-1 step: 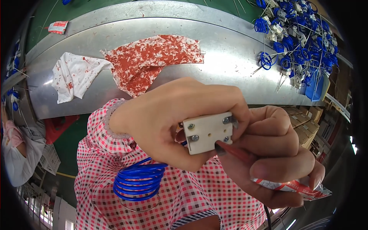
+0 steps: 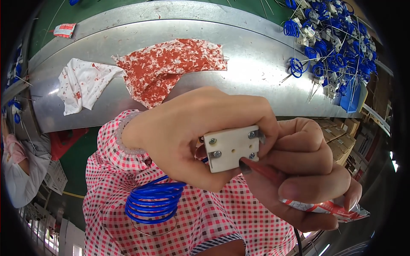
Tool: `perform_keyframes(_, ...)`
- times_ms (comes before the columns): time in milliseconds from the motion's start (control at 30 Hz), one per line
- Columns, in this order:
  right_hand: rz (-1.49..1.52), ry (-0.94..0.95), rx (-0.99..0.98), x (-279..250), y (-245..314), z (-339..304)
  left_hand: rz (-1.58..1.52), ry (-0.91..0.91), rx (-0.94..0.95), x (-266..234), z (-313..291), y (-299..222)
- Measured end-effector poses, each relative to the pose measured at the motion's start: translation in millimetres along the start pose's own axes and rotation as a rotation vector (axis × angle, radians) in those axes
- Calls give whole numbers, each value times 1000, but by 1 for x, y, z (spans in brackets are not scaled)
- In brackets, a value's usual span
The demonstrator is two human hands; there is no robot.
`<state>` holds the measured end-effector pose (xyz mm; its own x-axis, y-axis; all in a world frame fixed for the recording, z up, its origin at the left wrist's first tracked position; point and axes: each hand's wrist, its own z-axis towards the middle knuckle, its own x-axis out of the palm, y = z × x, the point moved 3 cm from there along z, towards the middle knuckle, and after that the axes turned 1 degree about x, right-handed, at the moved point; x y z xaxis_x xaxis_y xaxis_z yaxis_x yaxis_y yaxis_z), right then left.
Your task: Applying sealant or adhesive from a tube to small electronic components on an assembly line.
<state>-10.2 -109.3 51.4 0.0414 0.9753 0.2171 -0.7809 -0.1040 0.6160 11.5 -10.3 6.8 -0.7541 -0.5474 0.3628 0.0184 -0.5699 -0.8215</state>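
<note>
Your left hand [image 2: 196,121] clamps its fingers on the white block [image 2: 232,149], near side of the surface [image 2: 260,85]; your right hand [image 2: 307,166] grips a red-and-white packet [image 2: 312,207]. Treat the block as light, stiff, possibly brittle; hold its edges. Its screw face points toward you, long axis left-to-right.

Basically a whitish block [image 2: 233,160] with four screws [image 2: 217,154], tilted a bit in the left hand [image 2: 188,126], blue coil [image 2: 153,200] below-left, red-and-white packet [image 2: 314,206] in the right hand [image 2: 301,170].
</note>
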Motion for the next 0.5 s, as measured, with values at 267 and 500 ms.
perform_keyframes(267,56,-113,-11,10,-7,-2,-64,30,-49,-5,-6,-1)
perform_keyframes(500,130,-58,98,2,-6,5,-32,59,-61,-6,-2,-2)
